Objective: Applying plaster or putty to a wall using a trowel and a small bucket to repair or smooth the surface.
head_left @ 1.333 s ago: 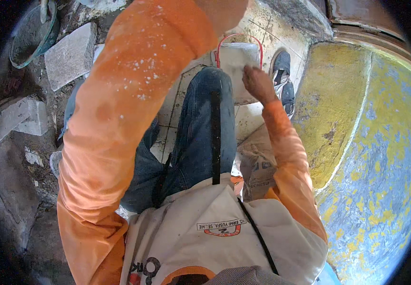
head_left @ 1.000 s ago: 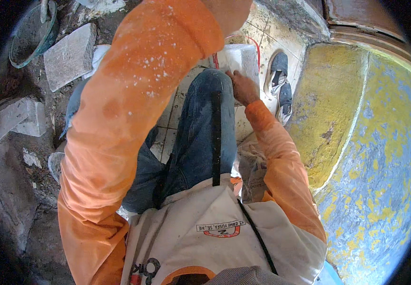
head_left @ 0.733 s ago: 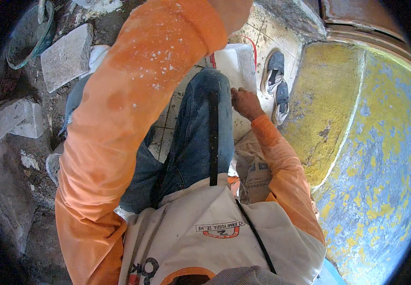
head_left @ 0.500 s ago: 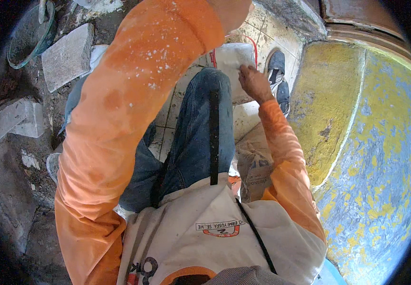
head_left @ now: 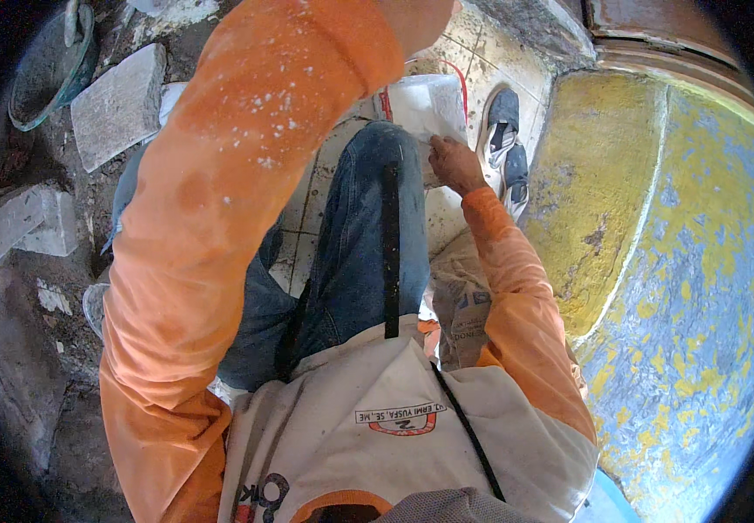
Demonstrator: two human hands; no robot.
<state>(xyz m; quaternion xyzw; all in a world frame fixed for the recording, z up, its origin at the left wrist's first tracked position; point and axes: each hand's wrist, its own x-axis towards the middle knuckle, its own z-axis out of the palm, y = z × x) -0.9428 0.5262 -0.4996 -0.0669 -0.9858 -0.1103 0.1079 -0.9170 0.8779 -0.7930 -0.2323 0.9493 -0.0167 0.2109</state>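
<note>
Bearing lettering [head_left: 397, 417]: shirt [head_left: 342, 453], sack [head_left: 461, 301]; right hand [head_left: 456, 166] curled by pale block [head_left: 429, 100], left hand [head_left: 421, 22] cropped; grips unclear.

Person wears off-white shirt [head_left: 325, 436] with orange collar [head_left: 342, 500] and red-edged printed badge [head_left: 403, 422]. Orange sleeves [head_left: 194, 244], white-flecked on left. Blue jeans [head_left: 351, 235], dark strap [head_left: 392, 253] over them.
</note>
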